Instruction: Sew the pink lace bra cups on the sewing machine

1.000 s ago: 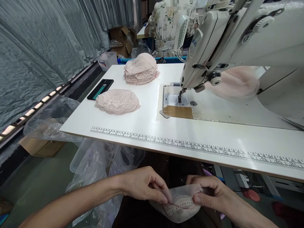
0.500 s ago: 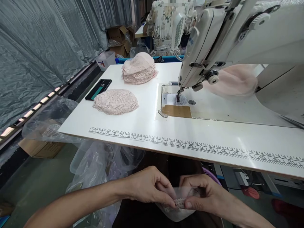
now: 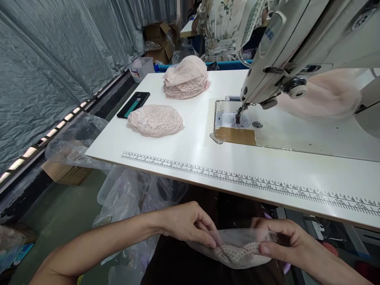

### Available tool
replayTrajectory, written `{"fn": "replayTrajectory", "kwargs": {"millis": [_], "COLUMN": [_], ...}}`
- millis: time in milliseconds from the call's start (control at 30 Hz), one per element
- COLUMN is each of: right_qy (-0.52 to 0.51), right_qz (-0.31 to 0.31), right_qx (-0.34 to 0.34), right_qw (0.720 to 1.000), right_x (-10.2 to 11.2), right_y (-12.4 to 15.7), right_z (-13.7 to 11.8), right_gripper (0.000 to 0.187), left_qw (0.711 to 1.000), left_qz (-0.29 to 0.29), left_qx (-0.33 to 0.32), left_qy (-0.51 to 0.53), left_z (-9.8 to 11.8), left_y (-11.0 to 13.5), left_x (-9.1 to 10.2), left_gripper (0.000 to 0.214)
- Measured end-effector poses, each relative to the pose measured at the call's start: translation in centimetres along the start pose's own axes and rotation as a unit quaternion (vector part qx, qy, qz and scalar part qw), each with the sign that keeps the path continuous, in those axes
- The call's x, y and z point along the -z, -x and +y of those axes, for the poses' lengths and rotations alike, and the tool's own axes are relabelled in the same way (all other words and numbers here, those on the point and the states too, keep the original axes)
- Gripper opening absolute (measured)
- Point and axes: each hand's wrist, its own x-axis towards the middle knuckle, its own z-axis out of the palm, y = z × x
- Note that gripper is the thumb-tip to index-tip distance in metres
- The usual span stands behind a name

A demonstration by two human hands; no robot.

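Observation:
Between my hands, over my lap and below the table edge, a pale sheer fabric piece with lace trim [image 3: 237, 253] is stretched sideways. My left hand [image 3: 197, 227] pinches its left end between thumb and fingers. At the other end my right hand [image 3: 280, 241] grips the edge, thumb on top; its fingertips are partly behind the cloth. On the table lies a single pink lace piece [image 3: 156, 120], shaped like a shallow cup. Farther back rises a stack of similar lace pieces [image 3: 186, 77].
A white sewing machine [image 3: 276, 51] stands over the right of the white table [image 3: 190, 146], with sheer pink fabric [image 3: 323, 95] behind its needle. A dark phone [image 3: 133, 105] lies at left. Plastic bags [image 3: 124, 202] hang below. A person in floral clothing [image 3: 221, 27] is beyond.
My hands have moved apart, the right one going rightward, so the fabric between them is now spread wider. The view has shifted, and the table things appear slightly farther right.

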Motion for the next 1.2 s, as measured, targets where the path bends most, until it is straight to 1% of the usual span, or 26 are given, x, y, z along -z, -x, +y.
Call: {"fn": "replayTrajectory", "kwargs": {"millis": [267,400,500,533,600,667,700,867,1000,1100,1200], "right_qy": [-0.018,-0.015,-0.008,-0.005,0.004,0.015,0.019,0.019,0.023,0.035,0.047], "right_qz": [-0.003,-0.027,-0.047,-0.055,-0.067,-0.062,-0.061,-0.055,-0.053,-0.054,-0.068], "right_qx": [-0.008,0.001,0.027,0.038,0.049,0.049,0.048,0.053,0.061,0.061,0.065], "right_qw": [1.000,1.000,0.999,0.998,0.997,0.997,0.997,0.997,0.996,0.996,0.994], "right_x": [-0.5,-0.4,-0.5,-0.5,-0.8,-1.1,-1.2,-1.1,-1.0,-1.0,-1.1], "right_y": [-0.4,-0.4,-0.6,-0.7,-0.8,-0.9,-0.9,-0.7,-0.6,-0.7,-0.8], "right_z": [-0.6,-0.6,-0.6,-0.6,-0.9,-1.3,-1.5,-1.8,-1.4,-1.2,-1.0], "right_gripper": [0.024,0.022,0.024,0.024,0.024,0.023,0.022,0.021,0.021,0.024,0.028], "left_qw": [0.999,0.999,1.000,1.000,0.998,0.996,0.996,0.997,0.998,0.999,0.999], "left_qz": [0.007,0.003,-0.019,-0.029,-0.050,-0.061,-0.063,-0.032,-0.023,-0.011,-0.004], "left_qx": [0.004,0.003,-0.004,-0.006,-0.007,-0.010,-0.010,0.011,0.012,0.025,0.034], "left_qy": [-0.033,-0.035,-0.011,0.002,0.033,0.058,0.068,0.063,0.054,0.047,0.037], "left_z": [0.3,0.2,-0.2,-0.2,-0.3,-0.4,-0.3,-0.2,0.1,0.3,0.6], "left_y": [0.4,0.6,0.6,0.5,0.3,-0.2,-0.5,-1.3,-1.2,-1.0,-0.9], "left_x": [0.1,0.3,0.4,0.4,0.2,-0.1,-0.3,-0.7,-0.6,-0.6,-0.6], "left_gripper": [0.017,0.017,0.020,0.022,0.036,0.047,0.048,0.036,0.031,0.026,0.022]}}
